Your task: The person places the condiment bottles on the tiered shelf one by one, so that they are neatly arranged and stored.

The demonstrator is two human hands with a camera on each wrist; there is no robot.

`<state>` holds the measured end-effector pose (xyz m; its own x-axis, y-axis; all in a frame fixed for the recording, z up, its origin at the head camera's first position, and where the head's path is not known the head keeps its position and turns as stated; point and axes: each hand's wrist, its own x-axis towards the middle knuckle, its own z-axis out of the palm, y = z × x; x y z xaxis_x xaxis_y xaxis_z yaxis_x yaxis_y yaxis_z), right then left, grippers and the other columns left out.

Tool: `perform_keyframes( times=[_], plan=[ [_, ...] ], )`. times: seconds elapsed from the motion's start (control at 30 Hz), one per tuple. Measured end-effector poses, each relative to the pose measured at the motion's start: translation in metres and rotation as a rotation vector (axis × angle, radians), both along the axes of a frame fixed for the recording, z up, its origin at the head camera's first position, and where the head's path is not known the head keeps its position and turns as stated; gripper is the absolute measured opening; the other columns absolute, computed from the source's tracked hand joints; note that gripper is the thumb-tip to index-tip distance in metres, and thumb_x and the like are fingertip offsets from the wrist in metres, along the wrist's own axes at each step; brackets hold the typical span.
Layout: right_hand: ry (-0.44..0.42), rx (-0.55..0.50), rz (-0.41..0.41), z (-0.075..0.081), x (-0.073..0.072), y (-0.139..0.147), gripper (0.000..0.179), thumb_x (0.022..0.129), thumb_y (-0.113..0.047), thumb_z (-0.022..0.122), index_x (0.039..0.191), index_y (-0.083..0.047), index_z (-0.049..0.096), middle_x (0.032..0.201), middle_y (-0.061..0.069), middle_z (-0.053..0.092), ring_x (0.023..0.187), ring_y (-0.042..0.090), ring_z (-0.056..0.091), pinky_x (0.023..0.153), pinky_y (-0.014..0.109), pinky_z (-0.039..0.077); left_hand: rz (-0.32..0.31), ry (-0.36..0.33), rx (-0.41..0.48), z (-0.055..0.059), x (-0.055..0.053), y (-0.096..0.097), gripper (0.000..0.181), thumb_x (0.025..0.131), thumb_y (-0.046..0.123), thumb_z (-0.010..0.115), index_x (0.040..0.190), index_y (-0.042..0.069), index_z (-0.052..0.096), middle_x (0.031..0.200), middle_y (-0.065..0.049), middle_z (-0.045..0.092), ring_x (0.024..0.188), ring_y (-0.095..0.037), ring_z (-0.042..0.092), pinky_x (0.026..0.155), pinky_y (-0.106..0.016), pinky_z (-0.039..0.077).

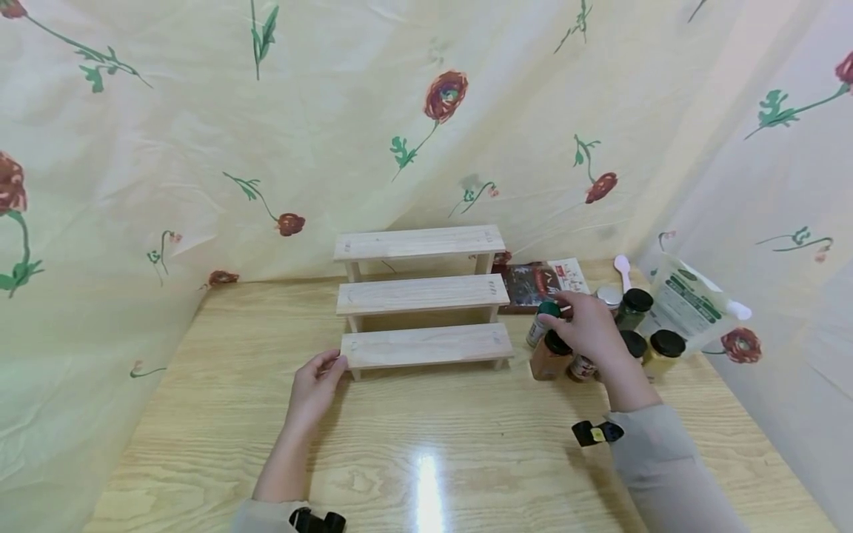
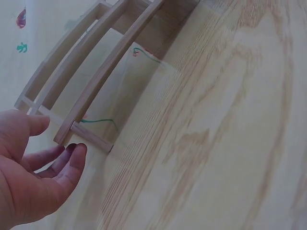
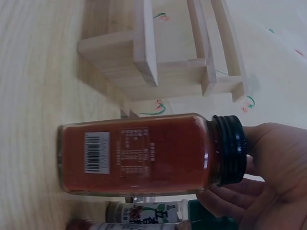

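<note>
While my left hand (image 1: 313, 390) grips the nine o'clock end of one wooden rack (image 1: 423, 295) of three boards, straight ahead of me at twelve, my right hand (image 1: 591, 329) curls over one green-capped bottle (image 1: 536, 331) at one o'clock; I cannot tell whether it pinches the cap. Near it I count four black-lidded jars (image 1: 549, 363), one pale-lidded jar (image 1: 609, 295) and, at two o'clock, one white pouch (image 1: 683, 300).
</note>
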<state>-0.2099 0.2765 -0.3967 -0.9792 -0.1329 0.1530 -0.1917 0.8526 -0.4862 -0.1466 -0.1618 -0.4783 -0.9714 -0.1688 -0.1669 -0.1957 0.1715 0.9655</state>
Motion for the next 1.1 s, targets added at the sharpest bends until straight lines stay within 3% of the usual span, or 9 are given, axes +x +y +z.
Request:
perform_keyframes(
  times=[0.13,0.33,0.63,0.93,1.1],
  plan=[
    [-0.045,0.008,0.0,0.003,-0.005,0.002,0.054,0.096,-0.026,0.073,0.134,0.009,0.058,0.115,0.031,0.067,0.099,0.044,0.068,0.074,0.051,0.061,0.008,0.005,0.035,0.0,-0.001,0.002,0.042,0.105,0.023,0.058,0.138,-0.003,0.056,0.124,-0.018,0.061,0.11,-0.027,0.064,0.092,-0.029,0.058],
    [-0.048,0.005,0.005,0.003,-0.011,0.004,0.051,0.096,-0.024,0.073,0.132,0.01,0.06,0.116,0.03,0.067,0.099,0.043,0.068,0.075,0.051,0.062,0.027,0.009,0.049,-0.002,-0.003,0.003,0.04,0.105,0.02,0.059,0.136,-0.005,0.057,0.119,-0.018,0.064,0.096,-0.019,0.068,0.085,-0.026,0.06],
    [-0.086,0.008,0.021,0.003,-0.02,0.003,0.053,0.094,-0.023,0.075,0.13,0.012,0.06,0.114,0.031,0.067,0.099,0.044,0.068,0.077,0.05,0.062,0.039,0.001,0.072,-0.005,-0.006,0.003,0.039,0.105,0.018,0.059,0.136,-0.005,0.056,0.118,-0.017,0.063,0.092,-0.015,0.067,0.083,-0.024,0.06],
    [-0.088,0.008,0.037,-0.001,-0.025,0.004,0.045,0.089,-0.022,0.081,0.12,0.007,0.068,0.1,0.021,0.071,0.082,0.029,0.066,0.068,0.04,0.059,0.046,0.0,0.096,-0.006,-0.006,0.003,0.039,0.104,0.018,0.059,0.136,-0.005,0.057,0.118,-0.017,0.065,0.09,-0.013,0.067,0.082,-0.022,0.06],
    [-0.065,-0.033,0.036,0.0,-0.023,0.005,0.046,0.09,-0.026,0.08,0.12,0.006,0.067,0.103,0.022,0.071,0.089,0.033,0.067,0.071,0.043,0.059,0.045,-0.007,0.106,-0.005,-0.005,0.003,0.039,0.105,0.017,0.059,0.136,-0.005,0.056,0.118,-0.017,0.065,0.09,-0.013,0.067,0.081,-0.02,0.059]
  ],
)
